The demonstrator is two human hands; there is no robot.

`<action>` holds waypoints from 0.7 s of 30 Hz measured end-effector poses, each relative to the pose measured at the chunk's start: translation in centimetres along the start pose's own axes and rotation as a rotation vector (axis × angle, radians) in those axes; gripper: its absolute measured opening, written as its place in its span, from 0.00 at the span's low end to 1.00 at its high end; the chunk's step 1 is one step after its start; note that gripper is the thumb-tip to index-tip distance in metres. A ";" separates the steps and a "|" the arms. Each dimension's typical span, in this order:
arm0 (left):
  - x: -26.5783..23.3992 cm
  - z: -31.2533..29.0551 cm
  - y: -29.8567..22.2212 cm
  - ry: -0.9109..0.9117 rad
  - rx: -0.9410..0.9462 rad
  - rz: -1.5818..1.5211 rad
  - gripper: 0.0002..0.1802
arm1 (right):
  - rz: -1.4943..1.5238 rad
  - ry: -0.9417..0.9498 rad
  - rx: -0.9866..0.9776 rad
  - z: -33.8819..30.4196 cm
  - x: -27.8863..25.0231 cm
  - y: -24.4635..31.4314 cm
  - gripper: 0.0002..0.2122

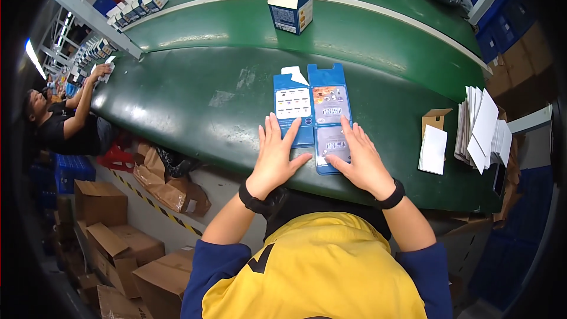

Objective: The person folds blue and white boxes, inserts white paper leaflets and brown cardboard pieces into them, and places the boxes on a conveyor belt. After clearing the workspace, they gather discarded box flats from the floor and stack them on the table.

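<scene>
In the head view, a flattened blue carton lies on the green desk, right in front of the person. Its left part carries a white panel with rows of small pictures; its right part has grey panels and reaches closer to the near edge. A white flap sticks up at its far left end.

The left hand is at the carton's near left side, its grip spread, thumb well away from the fingers. The right hand is over the right edge of the grey panels, its grip also spread, thumb reaching inward across the nearest panel. Neither pinches anything; how firmly they press, I cannot tell.

To the right on the desk are a brown-and-white folded card and, just beyond it, a stack of white sheets. On the green strip at the far side stands an upright blue-and-white box, its top open. Another person sits at the far left, and brown cardboard boxes fill the near left floor.
</scene>
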State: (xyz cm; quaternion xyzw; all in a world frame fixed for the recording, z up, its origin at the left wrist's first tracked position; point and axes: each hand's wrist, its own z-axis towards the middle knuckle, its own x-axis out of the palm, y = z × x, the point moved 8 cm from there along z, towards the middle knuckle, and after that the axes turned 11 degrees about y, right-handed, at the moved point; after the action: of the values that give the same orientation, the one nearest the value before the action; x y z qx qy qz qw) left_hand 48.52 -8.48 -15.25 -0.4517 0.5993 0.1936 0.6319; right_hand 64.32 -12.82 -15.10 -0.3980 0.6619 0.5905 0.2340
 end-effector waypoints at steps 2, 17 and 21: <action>-0.1 0.2 -0.3 -0.003 -0.016 -0.045 0.44 | 0.041 -0.076 -0.024 -0.4 -0.4 0.8 0.37; -8.0 0.4 2.6 -0.486 0.074 -1.638 0.33 | 0.644 -0.077 -0.384 -5.2 -3.2 5.9 0.22; -8.4 -0.1 -1.4 -0.582 0.148 -1.398 0.38 | 0.606 -0.207 -0.368 -5.8 -4.5 6.0 0.21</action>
State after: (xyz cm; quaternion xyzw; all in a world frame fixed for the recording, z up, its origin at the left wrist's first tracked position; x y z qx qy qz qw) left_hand 47.87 -6.79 -6.89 -0.6133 -0.0057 -0.1810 0.7688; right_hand 62.97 -17.37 -6.89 -0.1577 0.6051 0.7794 0.0388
